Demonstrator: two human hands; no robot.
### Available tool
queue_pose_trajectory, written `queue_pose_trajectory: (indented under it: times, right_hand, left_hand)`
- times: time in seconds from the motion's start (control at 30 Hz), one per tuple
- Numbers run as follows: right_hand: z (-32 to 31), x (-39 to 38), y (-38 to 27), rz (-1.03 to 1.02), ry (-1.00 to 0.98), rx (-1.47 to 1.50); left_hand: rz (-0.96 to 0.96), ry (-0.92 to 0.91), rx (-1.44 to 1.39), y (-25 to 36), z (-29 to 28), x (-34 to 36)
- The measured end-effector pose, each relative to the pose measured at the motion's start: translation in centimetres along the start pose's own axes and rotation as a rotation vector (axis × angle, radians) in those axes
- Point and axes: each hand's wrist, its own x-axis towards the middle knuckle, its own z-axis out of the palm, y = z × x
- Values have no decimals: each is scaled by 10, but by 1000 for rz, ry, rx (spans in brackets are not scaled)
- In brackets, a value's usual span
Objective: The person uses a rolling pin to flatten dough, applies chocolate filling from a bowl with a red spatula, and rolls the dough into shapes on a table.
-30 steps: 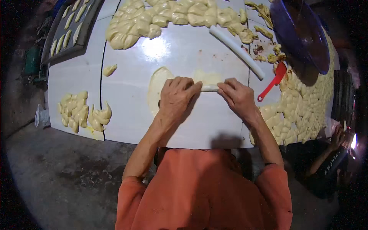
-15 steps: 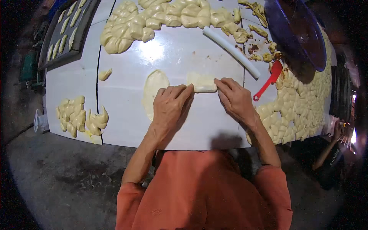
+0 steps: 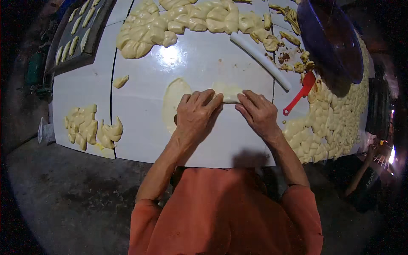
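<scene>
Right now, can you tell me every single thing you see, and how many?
dough roll: one, pale yellow, between the hands
flat dough: one, pale, by the left hand
small lump: one, yellow, left
dough clumps: two, yellow, lower left
dough masses: two, yellow, top and right
browned scraps: several, top right
rod: one, white, right of centre
spatula: one, red, right
basin: one, dark blue, top right
tray: one, dark grey, top left, holding pale strips
table: one, white, underneath
another person's arm: one, right edge
shirt: one, orange, bottom
left hand, right hand: centre
</scene>
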Motion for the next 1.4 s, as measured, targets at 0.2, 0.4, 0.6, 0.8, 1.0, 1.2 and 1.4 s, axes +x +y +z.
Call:
queue_pose_trajectory:
  times: [0.2,0.4,0.6,0.8,1.0,1.2,1.4]
  right_hand:
    - [0,13,7,98,-18,-48]
    - [6,14,13,3,-24,-29]
    - [2,13,10,13,-24,-20]
    - [6,37,15,156,-8,7]
    - [4,23,15,18,-60,-57]
    - [0,37,10,111,-102,49]
    - [-1,48,12,188,-152,215]
  left_hand:
    - [-71,70,34,-1,-3,10]
    - [-28,3,22,-7,4,11]
    - [9,52,34,-3,3,12]
    - [-81,85,53,-7,1,37]
    - [-45,-21,3,-8,2,30]
    - [-50,-20,-39,-8,-3,38]
    - [-25,-157,-61,-11,0,52]
